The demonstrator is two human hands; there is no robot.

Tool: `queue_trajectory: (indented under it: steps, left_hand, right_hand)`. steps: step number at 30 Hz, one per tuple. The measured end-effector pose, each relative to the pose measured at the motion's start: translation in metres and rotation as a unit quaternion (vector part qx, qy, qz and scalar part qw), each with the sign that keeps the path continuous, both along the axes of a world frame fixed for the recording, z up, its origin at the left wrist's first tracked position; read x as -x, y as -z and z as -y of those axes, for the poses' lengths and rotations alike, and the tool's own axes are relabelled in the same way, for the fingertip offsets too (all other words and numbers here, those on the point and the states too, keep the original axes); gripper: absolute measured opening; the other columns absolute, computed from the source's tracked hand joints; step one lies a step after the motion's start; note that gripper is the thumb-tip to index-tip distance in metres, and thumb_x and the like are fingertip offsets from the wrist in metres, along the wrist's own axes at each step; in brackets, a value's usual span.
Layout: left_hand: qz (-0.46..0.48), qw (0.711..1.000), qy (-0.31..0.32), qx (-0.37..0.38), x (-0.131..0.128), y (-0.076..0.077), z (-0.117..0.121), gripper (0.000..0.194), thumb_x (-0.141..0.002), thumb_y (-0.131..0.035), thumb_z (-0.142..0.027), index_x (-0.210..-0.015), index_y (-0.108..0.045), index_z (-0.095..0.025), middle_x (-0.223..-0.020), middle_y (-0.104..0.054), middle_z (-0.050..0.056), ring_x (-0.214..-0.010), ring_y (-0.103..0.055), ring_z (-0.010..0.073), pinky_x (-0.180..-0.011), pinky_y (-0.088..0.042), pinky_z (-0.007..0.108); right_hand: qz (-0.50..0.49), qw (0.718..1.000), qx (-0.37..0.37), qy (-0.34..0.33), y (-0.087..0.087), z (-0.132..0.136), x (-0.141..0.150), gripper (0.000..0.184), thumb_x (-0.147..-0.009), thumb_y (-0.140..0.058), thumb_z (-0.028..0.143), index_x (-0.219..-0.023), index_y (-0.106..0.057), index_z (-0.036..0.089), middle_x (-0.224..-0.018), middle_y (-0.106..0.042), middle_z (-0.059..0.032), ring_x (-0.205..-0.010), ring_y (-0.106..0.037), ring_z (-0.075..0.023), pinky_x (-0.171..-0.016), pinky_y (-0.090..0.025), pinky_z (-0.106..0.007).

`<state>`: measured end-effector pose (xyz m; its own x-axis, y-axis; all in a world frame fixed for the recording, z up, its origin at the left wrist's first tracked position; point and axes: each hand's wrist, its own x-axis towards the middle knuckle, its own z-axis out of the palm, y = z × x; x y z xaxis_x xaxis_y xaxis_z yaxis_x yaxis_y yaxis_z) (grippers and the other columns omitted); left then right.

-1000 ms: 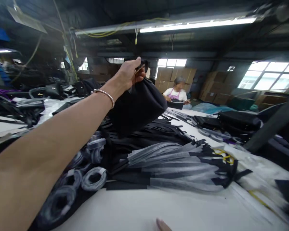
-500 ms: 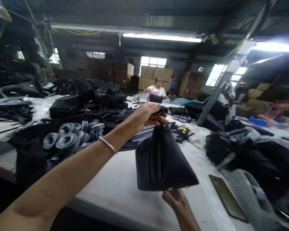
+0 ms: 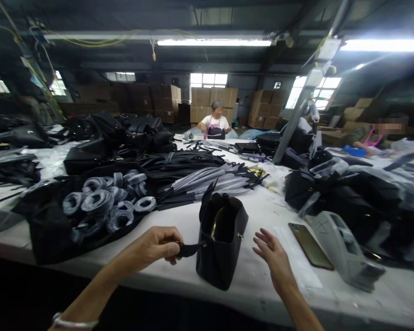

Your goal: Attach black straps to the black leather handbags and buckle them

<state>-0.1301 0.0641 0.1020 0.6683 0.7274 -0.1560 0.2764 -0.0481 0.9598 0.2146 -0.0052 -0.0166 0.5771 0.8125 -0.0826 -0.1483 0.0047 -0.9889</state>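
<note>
A black handbag stands upright on the white table in front of me, its top gaping and gold-coloured hardware at the rim. Left of the bag, my left hand is closed around a black strap that reaches to the bag's side. My right hand is off to the right of the bag, apart from it, with fingers spread and nothing in them. What lies inside the bag is too dark to make out.
Wrapped strap coils lie on black cloth at left. Long wrapped straps spread behind the bag. A phone and a grey tape dispenser lie at right, near piled black bags. A co-worker is across the table.
The bag has come down from its raised, tilted hold to stand on the table, its opening now in view. My left hand has lowered with the strap; my right hand has left the bag's underside.
</note>
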Motion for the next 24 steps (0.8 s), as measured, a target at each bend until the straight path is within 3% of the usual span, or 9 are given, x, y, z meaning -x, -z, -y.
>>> queue_trajectory:
  steps: [6,11,14,17,18,20,24]
  left_hand:
    - [0.088,0.989,-0.097,0.062,-0.003,0.025,0.019,0.03,-0.071,-0.071,-0.041,-0.083,-0.061,-0.016,-0.073,-0.067,0.002,-0.059,-0.061,0.0145,-0.058,-0.046,0.025]
    - [0.134,0.976,-0.148,0.086,-0.021,0.036,0.038,0.031,-0.07,-0.072,-0.041,-0.087,-0.058,-0.018,-0.078,-0.068,0.002,-0.061,-0.058,0.0137,-0.062,-0.045,0.026]
    - [0.18,0.966,-0.172,0.076,-0.035,0.036,0.049,0.033,-0.075,-0.069,-0.045,-0.092,-0.057,-0.019,-0.084,-0.066,0.003,-0.065,-0.058,0.0147,-0.062,-0.045,0.026]
    - [0.208,0.957,-0.194,0.053,-0.051,0.035,0.059,0.037,-0.081,-0.063,-0.052,-0.1,-0.054,-0.021,-0.091,-0.064,0.005,-0.069,-0.059,0.0162,-0.063,-0.045,0.027]
    - [0.208,0.958,-0.193,0.044,-0.057,0.036,0.062,0.037,-0.084,-0.059,-0.053,-0.103,-0.053,-0.022,-0.093,-0.064,0.006,-0.071,-0.059,0.0165,-0.064,-0.046,0.027]
    - [0.195,0.968,-0.158,0.021,-0.073,0.043,0.069,0.038,-0.087,-0.051,-0.056,-0.107,-0.051,-0.024,-0.095,-0.064,0.007,-0.072,-0.06,0.0174,-0.067,-0.047,0.029]
    - [0.125,0.992,0.015,-0.035,-0.126,0.069,0.082,0.051,-0.079,-0.054,-0.065,-0.115,-0.053,-0.03,-0.094,-0.067,0.01,-0.08,-0.065,0.0266,-0.067,-0.048,0.035]
  right_hand:
    - [0.039,0.999,-0.004,0.025,-0.009,-0.021,-0.003,0.071,-0.067,-0.075,0.05,-0.124,-0.056,0.012,-0.126,-0.061,-0.0188,-0.112,-0.06,-0.0327,-0.086,-0.056,-0.042]
    - [0.085,0.996,-0.024,0.021,-0.037,-0.03,0.0,0.065,-0.072,-0.072,0.049,-0.124,-0.055,0.012,-0.124,-0.061,-0.0184,-0.113,-0.059,-0.0319,-0.089,-0.053,-0.044]
    - [0.147,0.988,-0.042,-0.035,-0.055,-0.018,0.023,0.056,-0.08,-0.066,0.043,-0.127,-0.052,0.016,-0.126,-0.06,-0.0157,-0.111,-0.06,-0.0288,-0.087,-0.053,-0.041]
    - [0.226,0.963,-0.023,-0.147,-0.056,0.008,0.057,0.062,-0.078,-0.068,0.034,-0.135,-0.047,0.024,-0.132,-0.057,-0.0118,-0.108,-0.062,-0.0282,-0.075,-0.057,-0.036]
    - [0.261,0.951,-0.017,-0.164,-0.051,0.017,0.067,0.068,-0.074,-0.07,0.03,-0.137,-0.046,0.026,-0.135,-0.055,-0.0098,-0.112,-0.059,-0.0292,-0.076,-0.056,-0.036]
    - [0.32,0.939,-0.028,-0.124,-0.037,0.031,0.083,0.075,-0.07,-0.072,0.025,-0.14,-0.044,0.028,-0.142,-0.05,-0.0067,-0.124,-0.051,-0.0308,-0.09,-0.052,-0.039]
    - [0.293,0.955,-0.022,-0.04,-0.01,0.034,0.088,0.086,-0.067,-0.075,0.034,-0.144,-0.038,0.025,-0.145,-0.046,-0.0073,-0.133,-0.042,-0.034,-0.106,-0.039,-0.043]
